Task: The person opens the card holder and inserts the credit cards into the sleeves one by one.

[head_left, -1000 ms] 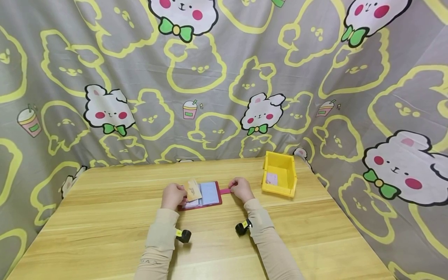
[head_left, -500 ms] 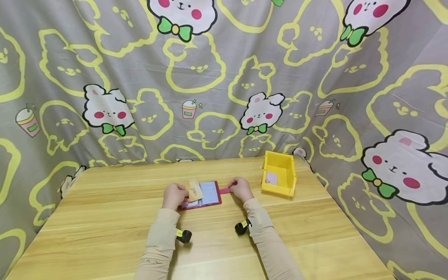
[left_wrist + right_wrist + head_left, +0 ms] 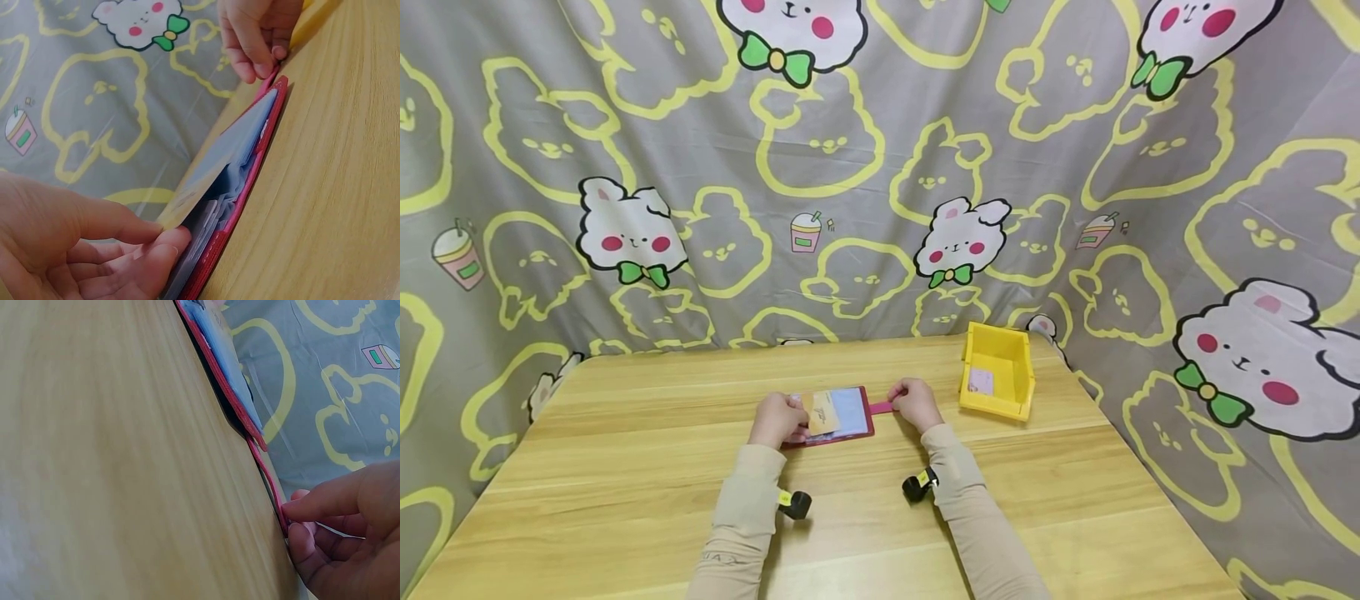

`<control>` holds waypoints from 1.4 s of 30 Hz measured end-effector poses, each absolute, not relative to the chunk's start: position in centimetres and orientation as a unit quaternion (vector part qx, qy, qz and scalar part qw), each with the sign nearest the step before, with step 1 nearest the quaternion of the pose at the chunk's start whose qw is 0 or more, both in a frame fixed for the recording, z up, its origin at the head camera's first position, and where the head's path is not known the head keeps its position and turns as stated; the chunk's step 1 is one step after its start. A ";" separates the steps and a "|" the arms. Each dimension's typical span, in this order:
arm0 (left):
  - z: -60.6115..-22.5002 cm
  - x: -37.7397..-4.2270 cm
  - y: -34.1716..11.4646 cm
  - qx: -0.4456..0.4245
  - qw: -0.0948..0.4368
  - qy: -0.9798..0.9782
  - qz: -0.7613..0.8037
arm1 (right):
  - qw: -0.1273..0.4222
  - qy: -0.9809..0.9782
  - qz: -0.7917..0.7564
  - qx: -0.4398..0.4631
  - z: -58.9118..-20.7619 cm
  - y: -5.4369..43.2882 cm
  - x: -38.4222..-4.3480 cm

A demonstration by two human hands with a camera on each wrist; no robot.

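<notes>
A red card holder [image 3: 871, 423] with clear plastic sleeves lies spread on the table. My left hand [image 3: 778, 418] pinches a tan card [image 3: 824, 414] between thumb and fingers, over the sleeves. In the left wrist view the card [image 3: 194, 197] slants above the clear sleeves [image 3: 203, 234], its left edge between thumb and forefinger. Off the holder's right edge sticks a pink strap [image 3: 881, 408], whose end my right hand [image 3: 916, 403] pinches. The right wrist view shows thumb and forefinger at the end of that strap [image 3: 270, 476].
To the right of the right hand stands a yellow bin [image 3: 997, 408] with a pink card [image 3: 981, 381] inside. A grey patterned curtain [image 3: 850, 192] hangs behind the wooden table [image 3: 850, 525] and along its sides.
My left hand has moved slightly right, carrying the tan card, which has swung lower and now covers more of the sleeves. The right hand keeps its grip on the strap.
</notes>
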State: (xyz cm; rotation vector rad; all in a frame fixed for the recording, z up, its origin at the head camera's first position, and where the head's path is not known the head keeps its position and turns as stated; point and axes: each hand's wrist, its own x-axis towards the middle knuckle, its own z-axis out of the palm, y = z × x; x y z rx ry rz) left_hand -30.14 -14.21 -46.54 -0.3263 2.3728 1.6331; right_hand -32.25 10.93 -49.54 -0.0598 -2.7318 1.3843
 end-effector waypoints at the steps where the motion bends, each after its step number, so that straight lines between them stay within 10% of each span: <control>1: -46.5 -30.1 -14.2 -0.111 0.121 0.813 0.558 | 0.039 -0.891 0.452 -0.020 -49.5 10.9 -32.3; 42: -46.7 -29.0 -10.0 -0.045 0.011 0.903 0.428 | 0.040 -0.894 0.445 -0.021 -49.5 10.9 -32.3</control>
